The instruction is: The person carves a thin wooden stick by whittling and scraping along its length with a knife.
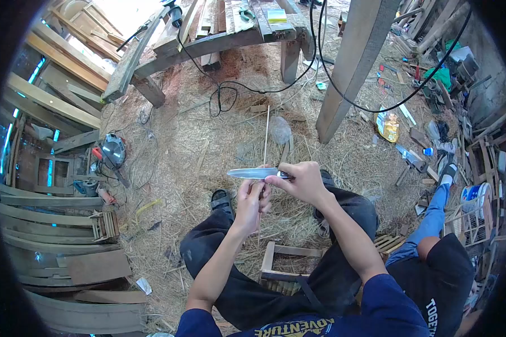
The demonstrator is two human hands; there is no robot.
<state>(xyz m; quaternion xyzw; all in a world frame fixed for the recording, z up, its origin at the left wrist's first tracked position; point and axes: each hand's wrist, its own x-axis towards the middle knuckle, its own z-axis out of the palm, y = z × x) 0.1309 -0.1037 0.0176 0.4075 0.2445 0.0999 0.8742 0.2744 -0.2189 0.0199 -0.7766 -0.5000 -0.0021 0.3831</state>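
A knife [253, 173] lies level across the middle of the view, its blade pointing left. My right hand [303, 181] is closed round its dark handle. Just below the blade, my left hand [253, 202] is closed on a thin wooden stick [267, 135]. The stick runs upward past the blade, and its lower end shows below my left hand. The blade crosses the stick close above my left fingers; whether it touches the stick cannot be made out.
A wooden workbench [225, 42] and slanted post [357, 67] stand ahead, with a black cable hanging near. A circular saw [113, 150] lies left on the shavings. A small wooden frame [298, 251] is between my legs. Another person [444, 275] sits at the right.
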